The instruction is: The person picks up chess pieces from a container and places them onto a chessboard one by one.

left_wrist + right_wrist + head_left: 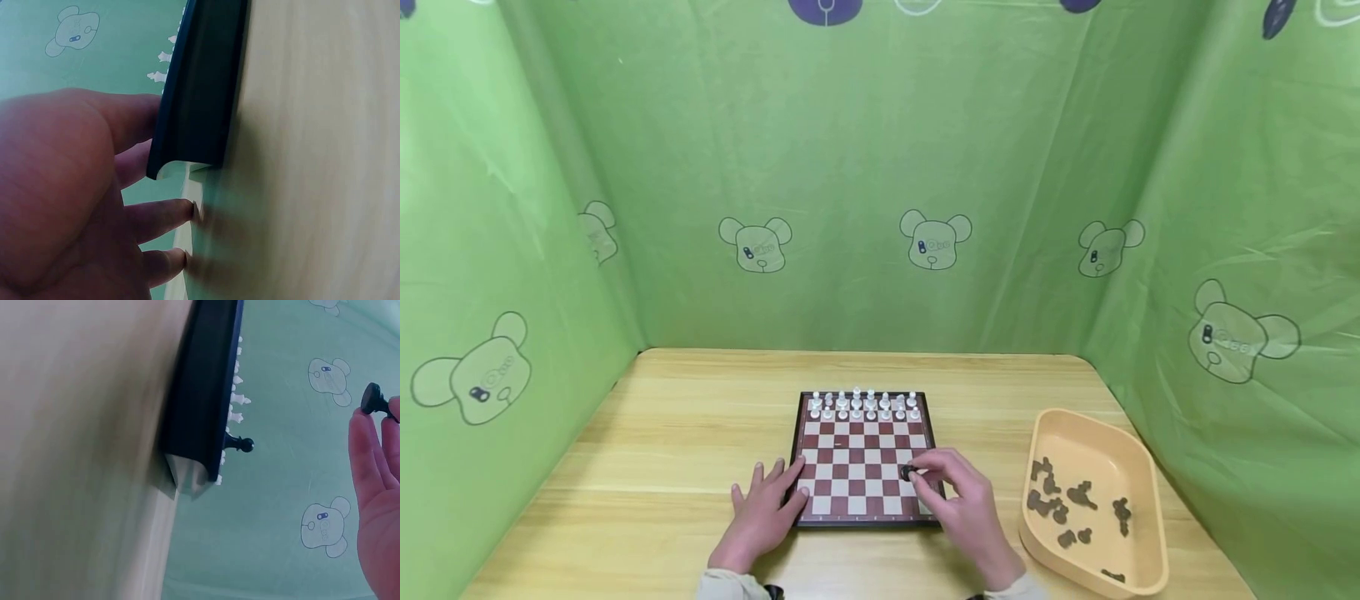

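A chessboard [857, 482] with red and white squares lies on the table, white chess pieces [857, 403] in two rows along its far side. My right hand [973, 508] is over the board's right part, pinching a black chess piece [374, 400] between thumb and fingertips; its base shows, while fingers hide its top. A black pawn [240, 444] stands on the board in the right wrist view; in the head view I cannot make it out. My left hand [763, 512] rests at the board's left edge, fingers spread, some touching the board and others the tabletop.
An orange plastic tray [1138, 467] stands to the right of the board, with several dark chess pieces [1051, 502] lying loose inside. Green fabric walls [850, 167] with bear prints enclose the wooden table [700, 400] at the back and both sides.
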{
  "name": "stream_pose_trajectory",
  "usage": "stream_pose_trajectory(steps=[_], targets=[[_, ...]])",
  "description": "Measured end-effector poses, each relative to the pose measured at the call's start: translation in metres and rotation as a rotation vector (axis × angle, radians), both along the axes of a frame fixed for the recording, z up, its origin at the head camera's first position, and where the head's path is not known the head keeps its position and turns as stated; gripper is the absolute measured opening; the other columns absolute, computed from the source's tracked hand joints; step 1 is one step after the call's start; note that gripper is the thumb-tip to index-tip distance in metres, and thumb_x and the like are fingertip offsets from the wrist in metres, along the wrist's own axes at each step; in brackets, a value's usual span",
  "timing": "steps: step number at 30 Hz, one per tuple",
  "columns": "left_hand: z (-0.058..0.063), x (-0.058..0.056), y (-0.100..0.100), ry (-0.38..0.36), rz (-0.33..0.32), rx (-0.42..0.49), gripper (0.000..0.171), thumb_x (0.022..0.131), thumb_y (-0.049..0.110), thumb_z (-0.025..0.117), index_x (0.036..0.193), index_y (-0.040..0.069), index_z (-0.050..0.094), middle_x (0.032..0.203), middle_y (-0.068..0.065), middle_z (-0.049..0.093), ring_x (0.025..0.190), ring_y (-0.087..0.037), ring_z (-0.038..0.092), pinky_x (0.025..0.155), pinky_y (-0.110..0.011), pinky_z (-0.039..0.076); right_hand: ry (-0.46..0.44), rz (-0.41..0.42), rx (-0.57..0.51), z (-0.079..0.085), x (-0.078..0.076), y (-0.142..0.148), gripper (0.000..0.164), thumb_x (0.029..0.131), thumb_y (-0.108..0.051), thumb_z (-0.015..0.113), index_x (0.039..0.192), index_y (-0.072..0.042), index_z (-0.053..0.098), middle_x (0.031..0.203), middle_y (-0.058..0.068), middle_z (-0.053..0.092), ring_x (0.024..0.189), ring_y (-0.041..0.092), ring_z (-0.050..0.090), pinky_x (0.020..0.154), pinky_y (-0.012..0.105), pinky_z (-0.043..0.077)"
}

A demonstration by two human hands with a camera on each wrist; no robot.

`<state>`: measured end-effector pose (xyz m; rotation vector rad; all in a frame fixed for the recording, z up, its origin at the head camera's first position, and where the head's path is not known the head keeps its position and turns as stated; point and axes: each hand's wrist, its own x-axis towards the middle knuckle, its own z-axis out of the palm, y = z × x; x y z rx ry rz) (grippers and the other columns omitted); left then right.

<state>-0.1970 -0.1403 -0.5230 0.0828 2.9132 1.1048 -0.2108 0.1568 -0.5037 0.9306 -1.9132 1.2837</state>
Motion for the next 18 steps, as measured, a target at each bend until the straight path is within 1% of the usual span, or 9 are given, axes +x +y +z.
stream_pose_trajectory(steps=[3,7,12,15,18], targets=[[0.0001,0.0003,0.0001,0.001,-0.001,-0.003,0.052,0.106,0.036,0.056,0.153,0.016,0.053,0.158,-0.031,0.039,0.149,-0.061,0.014,0.110,-0.083,-0.004,-0.024,-0.009,0.010,-0.0012,0.0006,-0.0010,0.035,0.079,0.014,0.079,0.108,-0.003,0.072,0.102,0.010,0.072,0.078,0.016,0.070,0.072,0.021,0.060],[-0.0005,0.0002,-0.0006,-0.002,-0.001,-0.001,0.051,0.106,0.035,0.056,0.153,0.016,0.052,0.159,-0.030,0.038,0.150,-0.060,0.014,0.111,-0.083,-0.005,-0.040,-0.012,0.019,-0.0018,0.0008,-0.0016,0.032,0.081,0.013,0.079,0.108,-0.003,0.072,0.101,0.010,0.073,0.079,0.017,0.071,0.073,0.021,0.060],[-0.0015,0.0000,-0.0010,-0.009,-0.002,-0.003,0.052,0.106,0.036,0.055,0.154,0.016,0.052,0.159,-0.030,0.038,0.150,-0.060,0.013,0.111,-0.083,-0.005,-0.039,-0.032,0.060,-0.0020,0.0004,-0.0013,0.030,0.082,0.010,0.079,0.107,-0.005,0.073,0.100,0.007,0.074,0.082,0.017,0.070,0.077,0.020,0.059],[-0.0014,-0.0002,-0.0012,-0.008,-0.003,-0.008,0.051,0.106,0.035,0.055,0.154,0.016,0.052,0.159,-0.030,0.038,0.150,-0.060,0.014,0.110,-0.083,-0.005,-0.081,-0.021,0.080,-0.0024,0.0011,-0.0011,0.029,0.083,0.009,0.079,0.107,-0.006,0.074,0.099,0.005,0.074,0.083,0.015,0.070,0.076,0.020,0.059],[-0.0009,-0.0005,-0.0012,-0.005,-0.004,-0.006,0.051,0.106,0.035,0.055,0.154,0.016,0.052,0.159,-0.030,0.038,0.150,-0.060,0.014,0.110,-0.083,-0.005,-0.138,-0.010,0.104,-0.0027,0.0023,-0.0011,0.027,0.083,0.008,0.079,0.106,-0.006,0.074,0.099,0.002,0.074,0.081,0.011,0.069,0.070,0.022,0.060]])
